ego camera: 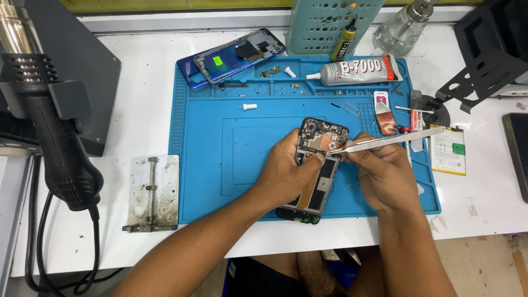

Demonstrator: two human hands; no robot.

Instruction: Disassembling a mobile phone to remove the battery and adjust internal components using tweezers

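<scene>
An opened smartphone (320, 140) with its back cover off lies on the blue silicone work mat (236, 159), its circuit board and dark battery area exposed. My left hand (286, 170) grips the phone by its left edge, thumb resting on the middle of it. Metal tweezers (385, 141) are pinched in my right hand (382, 173), and their tips touch the inside of the phone near the board's lower edge.
A blue phone back cover (236, 58) lies at the mat's far left. A glue tube (357, 70), small screws and parts sit along the far edge. A loose battery (448, 149) lies right of the mat. A hot-air gun (52, 126) hangs at left, beside a metal clamp plate (152, 192).
</scene>
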